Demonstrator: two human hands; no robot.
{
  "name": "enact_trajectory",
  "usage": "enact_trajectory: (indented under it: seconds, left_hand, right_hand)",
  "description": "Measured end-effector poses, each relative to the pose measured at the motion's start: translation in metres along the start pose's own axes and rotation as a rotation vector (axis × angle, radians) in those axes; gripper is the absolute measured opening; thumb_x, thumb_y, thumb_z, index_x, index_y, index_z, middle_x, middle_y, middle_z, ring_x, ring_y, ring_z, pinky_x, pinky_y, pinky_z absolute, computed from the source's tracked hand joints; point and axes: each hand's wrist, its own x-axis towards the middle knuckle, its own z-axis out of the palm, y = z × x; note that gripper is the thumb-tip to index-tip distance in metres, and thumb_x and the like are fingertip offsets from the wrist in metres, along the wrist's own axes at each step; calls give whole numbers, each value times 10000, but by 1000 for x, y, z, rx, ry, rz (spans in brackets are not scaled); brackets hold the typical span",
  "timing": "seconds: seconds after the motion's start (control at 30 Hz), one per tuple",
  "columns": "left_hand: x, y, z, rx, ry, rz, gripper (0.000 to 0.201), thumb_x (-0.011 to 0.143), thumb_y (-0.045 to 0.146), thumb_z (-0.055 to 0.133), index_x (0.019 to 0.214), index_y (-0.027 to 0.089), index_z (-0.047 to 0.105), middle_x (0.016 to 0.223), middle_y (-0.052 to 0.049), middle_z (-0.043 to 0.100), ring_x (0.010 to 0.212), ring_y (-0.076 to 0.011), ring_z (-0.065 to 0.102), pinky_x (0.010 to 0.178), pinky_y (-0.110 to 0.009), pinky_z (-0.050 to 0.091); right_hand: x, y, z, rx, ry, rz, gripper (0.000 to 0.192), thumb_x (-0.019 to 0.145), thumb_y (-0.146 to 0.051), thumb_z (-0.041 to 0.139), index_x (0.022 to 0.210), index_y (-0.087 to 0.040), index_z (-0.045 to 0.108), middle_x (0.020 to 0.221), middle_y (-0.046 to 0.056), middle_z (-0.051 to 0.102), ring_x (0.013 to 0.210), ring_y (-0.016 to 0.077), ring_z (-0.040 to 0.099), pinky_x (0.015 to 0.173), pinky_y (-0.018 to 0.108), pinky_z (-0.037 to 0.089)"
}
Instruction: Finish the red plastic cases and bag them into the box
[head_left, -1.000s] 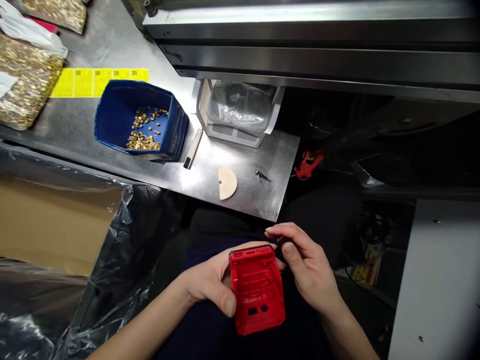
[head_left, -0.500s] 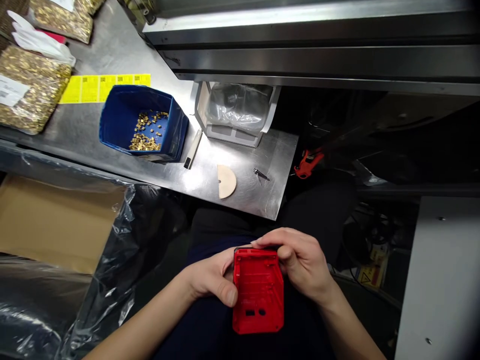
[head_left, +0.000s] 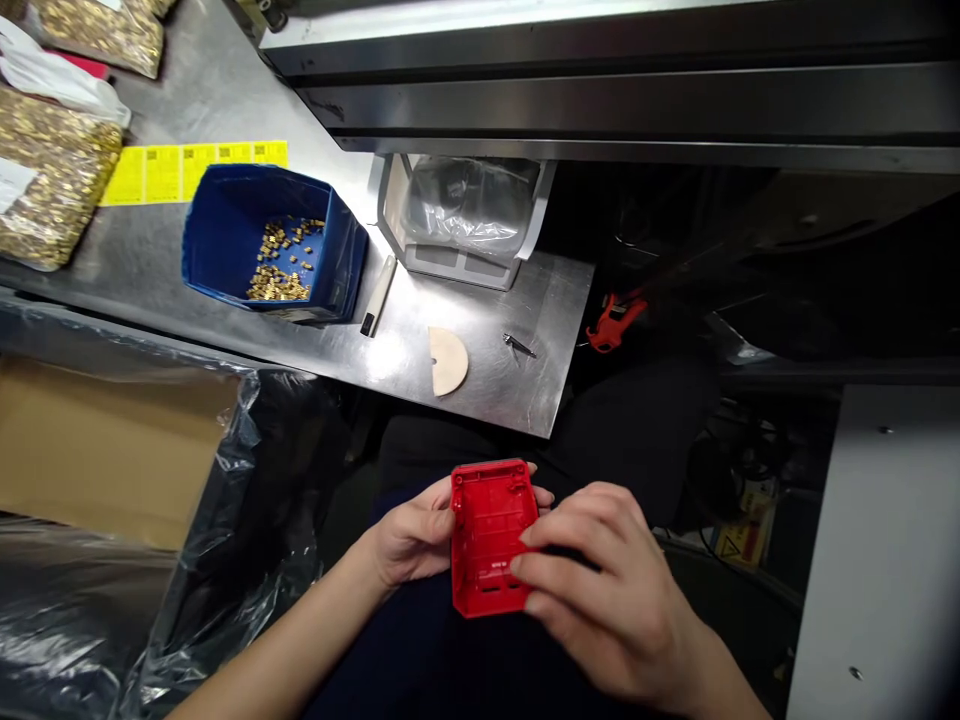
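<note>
A red plastic housing (head_left: pixel 491 540), shaped like an open shallow box, is above my lap with its hollow side toward me. My left hand (head_left: pixel 420 530) grips it from the left, thumb on the left wall and fingers behind; their tips show past the upper right edge. My right hand (head_left: pixel 600 580) is at the right wall, fingers apart, with fingertips over the rim near the lower right. Whether those tips press on the plastic is hard to make out. Small slots show near the housing's lower end.
On the metal bench (head_left: pixel 480 390) are a blue bin (head_left: pixel 337 250) of small brass parts, a grey bin (head_left: pixel 457 265) with a plastic bag, a cutter-like tool (head_left: pixel 379 297), a beige half-disc (head_left: pixel 448 361) and nail clippers (head_left: pixel 519 346). An orange tool (head_left: pixel 615 322) hangs beyond the bench edge.
The housing has moved up and slightly left and tilted. My right hand has left its upper right corner and come down to the right wall. My left hand still holds the housing.
</note>
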Motion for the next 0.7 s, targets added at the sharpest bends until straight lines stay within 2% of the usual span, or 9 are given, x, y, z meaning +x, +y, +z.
enact_trajectory:
  seconds: [0.1,0.23,0.43,0.6,0.7]
  left_hand:
    - [1,-1,1,-20,16,17,907,749,368,861,1508,72,462,1527,-251,505,1349,-355,560,1131,-435,425]
    - [0,0,3,-61,10,44,839,777,317,851,1491,70,488,1418,-222,618,1268,-305,627,1113,-399,441]
    - [-3,-4,0,-89,70,67,733,836,391,820,1433,54,562,1335,-216,681,1183,-304,674,1094,-397,453]
    - [-1,-10,-8,-128,159,24,467,899,376,764,1229,50,710,1150,-189,771,1065,-271,727,1026,-367,506]
    - [0,-11,-11,-138,176,5,431,898,369,767,1193,58,726,1122,-190,781,1025,-268,742,993,-371,530]
  right_hand:
    - [6,-8,9,-32,-79,-69,199,974,-260,649,1170,-247,680,1126,-1,750,1032,219,618,1084,462,314]
    - [10,-9,22,-48,-96,-116,200,990,-237,635,1179,-243,699,1122,-23,760,1028,197,604,1126,453,237]
    - [8,-1,33,-52,85,-185,207,959,-215,729,1158,-269,723,1016,-70,794,939,146,622,1112,400,291]
    - [7,4,35,11,128,-204,152,959,-197,719,1110,-217,708,959,-32,791,849,134,653,969,377,379]
    - [5,4,38,89,109,-130,49,958,-177,691,995,-198,666,909,-9,755,807,143,655,854,372,392]
